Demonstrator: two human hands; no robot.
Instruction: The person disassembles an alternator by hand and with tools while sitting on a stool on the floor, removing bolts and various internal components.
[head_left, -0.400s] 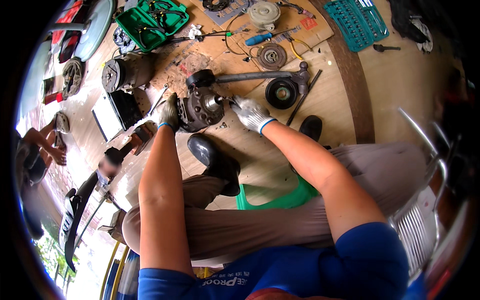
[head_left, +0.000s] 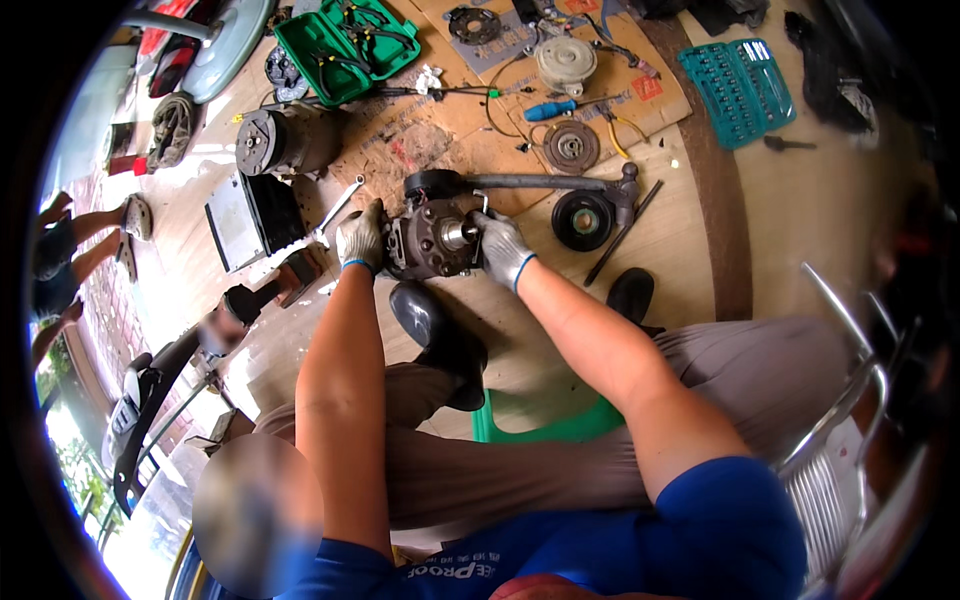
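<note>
A dark metal compressor (head_left: 430, 237) with bolts round its face and a bright shaft sits on the floor in front of my boots. My left hand (head_left: 361, 238), in a white knit glove, is closed round its left side. At the other side, my gloved right hand (head_left: 503, 245) is closed beside the shaft end. A thin, bent, silvery metal tool (head_left: 485, 203) sticks up from its fingers; its lower end is hidden. Just behind the compressor lies a hammer (head_left: 540, 183) with a long handle. A black pulley (head_left: 582, 220) rests under the hammer head's side.
Cardboard (head_left: 400, 135) beyond holds a clutch plate (head_left: 571, 147), a blue screwdriver (head_left: 552, 110) and yellow-handled pliers (head_left: 620, 135). A green tool case (head_left: 345, 50) is far left, a teal socket set (head_left: 738, 95) far right. Another compressor (head_left: 285, 138) and a black box (head_left: 258, 215) stand left.
My right hand has come in closer against the compressor, and the silvery tool now shows upright at its fingers. The whole view has shifted slightly. My left hand keeps its hold.
</note>
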